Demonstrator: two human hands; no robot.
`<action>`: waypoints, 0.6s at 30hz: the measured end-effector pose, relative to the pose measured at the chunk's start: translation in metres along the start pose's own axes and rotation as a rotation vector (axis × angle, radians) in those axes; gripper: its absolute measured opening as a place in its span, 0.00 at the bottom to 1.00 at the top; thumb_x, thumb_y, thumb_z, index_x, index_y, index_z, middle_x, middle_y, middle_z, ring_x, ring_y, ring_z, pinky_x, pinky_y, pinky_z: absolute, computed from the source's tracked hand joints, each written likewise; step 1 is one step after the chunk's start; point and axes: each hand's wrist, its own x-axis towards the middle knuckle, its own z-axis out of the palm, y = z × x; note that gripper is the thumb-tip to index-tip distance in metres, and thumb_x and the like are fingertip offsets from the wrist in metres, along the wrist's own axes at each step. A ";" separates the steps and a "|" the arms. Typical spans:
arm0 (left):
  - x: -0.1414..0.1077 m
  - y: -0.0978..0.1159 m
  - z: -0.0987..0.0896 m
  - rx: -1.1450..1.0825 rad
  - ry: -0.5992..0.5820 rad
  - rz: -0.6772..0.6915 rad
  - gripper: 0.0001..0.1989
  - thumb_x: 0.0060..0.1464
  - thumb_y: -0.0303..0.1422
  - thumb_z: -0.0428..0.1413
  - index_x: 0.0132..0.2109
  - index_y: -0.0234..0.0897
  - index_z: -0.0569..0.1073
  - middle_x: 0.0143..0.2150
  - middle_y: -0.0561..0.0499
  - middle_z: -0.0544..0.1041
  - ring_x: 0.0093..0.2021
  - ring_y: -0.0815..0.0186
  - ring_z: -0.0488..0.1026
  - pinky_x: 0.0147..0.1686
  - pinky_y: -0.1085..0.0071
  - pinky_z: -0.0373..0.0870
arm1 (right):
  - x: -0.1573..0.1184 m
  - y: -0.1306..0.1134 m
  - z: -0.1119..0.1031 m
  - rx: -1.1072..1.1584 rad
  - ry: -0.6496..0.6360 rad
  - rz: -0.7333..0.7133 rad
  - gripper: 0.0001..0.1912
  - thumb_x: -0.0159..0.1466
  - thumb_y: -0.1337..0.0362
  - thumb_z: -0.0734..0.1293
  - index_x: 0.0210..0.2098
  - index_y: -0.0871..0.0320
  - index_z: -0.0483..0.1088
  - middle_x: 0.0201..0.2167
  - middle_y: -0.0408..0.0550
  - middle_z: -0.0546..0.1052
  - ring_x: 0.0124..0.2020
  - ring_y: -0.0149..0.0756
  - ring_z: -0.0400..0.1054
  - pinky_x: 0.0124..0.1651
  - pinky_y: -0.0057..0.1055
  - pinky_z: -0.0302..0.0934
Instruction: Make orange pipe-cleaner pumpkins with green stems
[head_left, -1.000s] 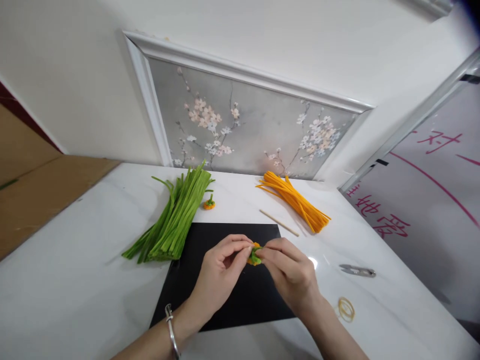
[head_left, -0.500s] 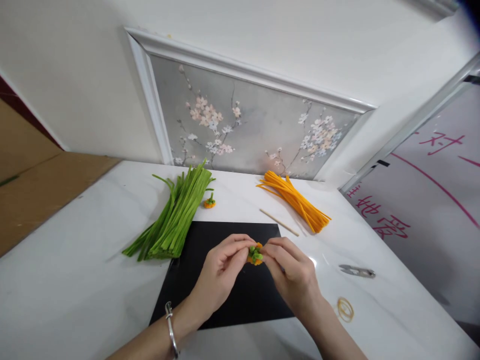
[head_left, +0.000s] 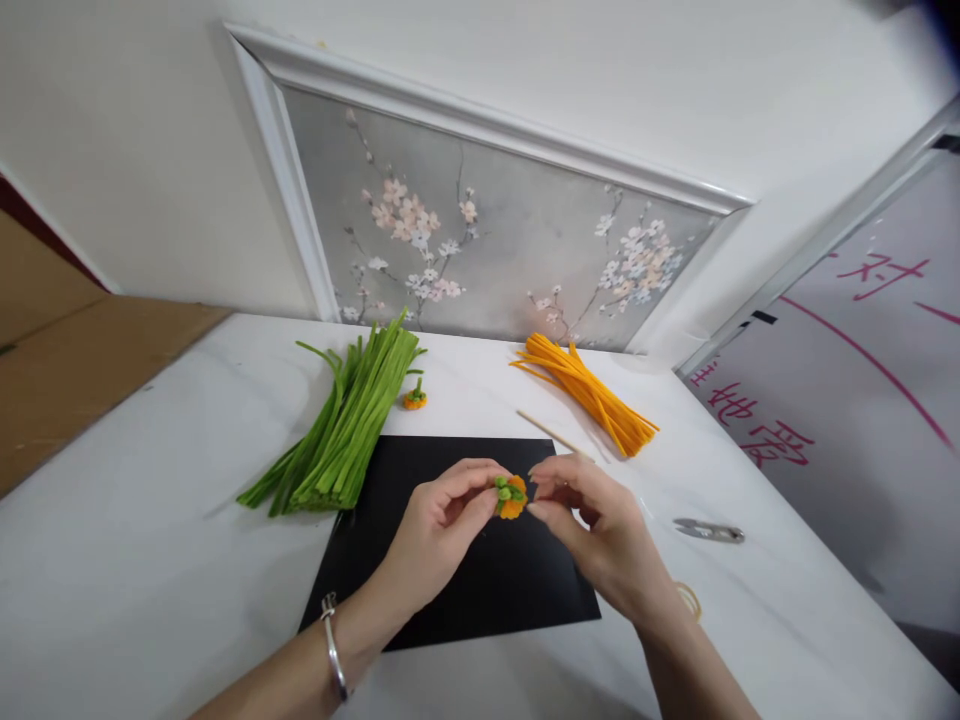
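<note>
Above a black mat, my left hand pinches a small orange and green piece, its orange scalloped disc topped with green loops. Just to the right of that piece is my right hand, thumb and fingertips slightly apart with nothing visible between them. A similar small orange and green piece rests on the white table beyond the mat. Beside it lies a bundle of green fuzzy stems, and farther right a bundle of orange fuzzy stems.
A thin wooden stick lies beyond the mat. Small metal snips are at the right, and a yellowish coil shows partly behind my right forearm. Brown cardboard borders the table's left, a whiteboard its right.
My right fingers have let go of the small piece and moved a little to the right. My left hand still holds it, now turned so more orange shows. The view has shifted slightly.
</note>
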 end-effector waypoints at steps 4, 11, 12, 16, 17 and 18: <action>0.000 0.002 -0.002 0.006 -0.020 0.029 0.10 0.58 0.30 0.53 0.42 0.38 0.80 0.45 0.45 0.76 0.44 0.61 0.74 0.43 0.69 0.74 | 0.003 0.000 -0.008 -0.130 0.061 -0.198 0.07 0.63 0.72 0.65 0.38 0.56 0.73 0.35 0.49 0.75 0.35 0.35 0.71 0.37 0.31 0.70; 0.001 -0.001 0.001 0.032 0.001 0.056 0.11 0.57 0.29 0.54 0.43 0.40 0.79 0.46 0.46 0.75 0.44 0.62 0.75 0.42 0.69 0.77 | -0.002 0.005 0.002 -0.260 0.020 -0.364 0.09 0.65 0.72 0.64 0.40 0.56 0.75 0.36 0.49 0.74 0.35 0.33 0.72 0.36 0.29 0.71; 0.001 -0.002 0.001 0.025 0.003 0.059 0.10 0.57 0.29 0.55 0.43 0.40 0.79 0.46 0.46 0.75 0.44 0.62 0.75 0.41 0.68 0.77 | -0.002 0.006 0.003 -0.268 0.025 -0.372 0.09 0.65 0.72 0.64 0.40 0.57 0.75 0.36 0.50 0.74 0.35 0.33 0.71 0.36 0.28 0.71; 0.000 -0.002 0.001 -0.002 -0.001 0.066 0.08 0.55 0.27 0.56 0.40 0.39 0.79 0.45 0.46 0.74 0.42 0.62 0.75 0.40 0.69 0.76 | -0.002 0.007 0.007 -0.286 0.080 -0.363 0.08 0.65 0.73 0.63 0.39 0.58 0.73 0.35 0.50 0.75 0.36 0.33 0.71 0.38 0.28 0.70; 0.000 -0.001 0.001 -0.007 -0.003 0.067 0.08 0.54 0.27 0.56 0.40 0.38 0.79 0.45 0.46 0.74 0.42 0.63 0.75 0.40 0.70 0.76 | -0.002 0.007 0.008 -0.297 0.084 -0.356 0.08 0.65 0.73 0.63 0.38 0.58 0.73 0.35 0.50 0.75 0.35 0.33 0.71 0.38 0.28 0.70; 0.000 -0.001 0.002 -0.009 -0.005 0.068 0.07 0.54 0.26 0.56 0.39 0.38 0.78 0.44 0.46 0.74 0.41 0.64 0.75 0.39 0.70 0.76 | -0.001 0.007 0.009 -0.312 0.078 -0.352 0.09 0.66 0.73 0.62 0.38 0.58 0.73 0.35 0.50 0.75 0.35 0.33 0.71 0.37 0.28 0.70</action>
